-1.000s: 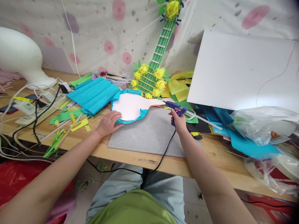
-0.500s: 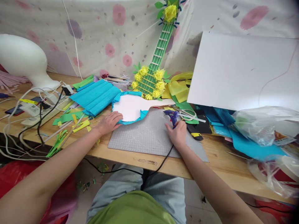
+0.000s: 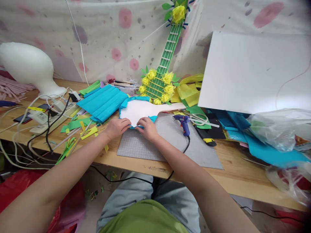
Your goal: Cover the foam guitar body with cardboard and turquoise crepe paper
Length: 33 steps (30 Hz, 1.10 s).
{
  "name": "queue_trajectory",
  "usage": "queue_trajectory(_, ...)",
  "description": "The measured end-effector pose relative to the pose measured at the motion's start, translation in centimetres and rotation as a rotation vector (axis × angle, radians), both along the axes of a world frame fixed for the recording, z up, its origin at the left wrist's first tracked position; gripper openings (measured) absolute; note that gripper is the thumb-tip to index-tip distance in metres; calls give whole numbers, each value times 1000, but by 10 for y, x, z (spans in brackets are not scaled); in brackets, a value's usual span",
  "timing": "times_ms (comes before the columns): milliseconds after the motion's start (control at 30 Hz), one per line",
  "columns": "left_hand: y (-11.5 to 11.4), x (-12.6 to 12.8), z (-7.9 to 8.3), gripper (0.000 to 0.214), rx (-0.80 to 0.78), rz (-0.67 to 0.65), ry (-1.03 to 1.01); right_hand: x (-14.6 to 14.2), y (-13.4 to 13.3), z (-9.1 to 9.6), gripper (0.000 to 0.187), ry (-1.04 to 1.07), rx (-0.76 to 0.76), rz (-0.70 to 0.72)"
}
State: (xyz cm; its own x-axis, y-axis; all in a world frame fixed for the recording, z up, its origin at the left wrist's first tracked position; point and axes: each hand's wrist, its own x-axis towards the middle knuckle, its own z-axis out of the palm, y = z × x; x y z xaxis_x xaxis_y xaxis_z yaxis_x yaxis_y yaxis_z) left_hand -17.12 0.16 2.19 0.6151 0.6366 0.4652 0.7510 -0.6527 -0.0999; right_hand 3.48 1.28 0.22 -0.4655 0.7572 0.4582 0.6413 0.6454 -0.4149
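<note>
A white guitar-shaped cutout (image 3: pixel 141 111) edged with blue crepe paper lies on the grey cutting mat (image 3: pixel 167 142). My left hand (image 3: pixel 117 127) and my right hand (image 3: pixel 148 128) both press with curled fingers on its near edge, pinching the blue paper border. The blue glue gun (image 3: pixel 184 123) stands on the mat to the right of my right hand, with its black cord trailing over the table edge.
A green paper guitar with yellow flowers (image 3: pixel 161 76) leans on the wall behind. Folded blue crepe paper (image 3: pixel 103 102), green and yellow scraps (image 3: pixel 77 127), a power strip with cables (image 3: pixel 46 118) and a white foam head (image 3: pixel 29 69) lie left. A white board (image 3: pixel 255 71), scissors (image 3: pixel 199 119) and plastic bags (image 3: pixel 279 129) sit right.
My right hand set the glue gun down on the mat and moved left to the cutout's near edge beside my left hand. The cutout's blue border is now being pressed.
</note>
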Motion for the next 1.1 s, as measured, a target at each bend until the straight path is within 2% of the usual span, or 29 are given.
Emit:
queue_trajectory(33, 1, 1, 0, 25, -3, 6, -8, 0, 2, -3, 12, 25, -23, 10)
queue_trajectory(167, 7, 2, -1, 27, -26, 9, -39, 1, 3, -7, 13, 63, -52, -37)
queue_trajectory(433, 24, 4, 2, 30, -151, -4, -17, 0, -3, 2, 12, -40, -117, -99)
queue_trajectory(633, 28, 7, 7, 24, -215, 36, -2, -4, -6, 9, 16, -137, -100, -125)
queue_trajectory(900, 26, 19, -7, 28, -120, 80, 180, -7, -3, 9, 23, -281, -41, -116)
queue_trajectory(1100, 25, 23, 4, 41, -234, 62, 207, -1, 3, 10, 26, -297, -26, -78)
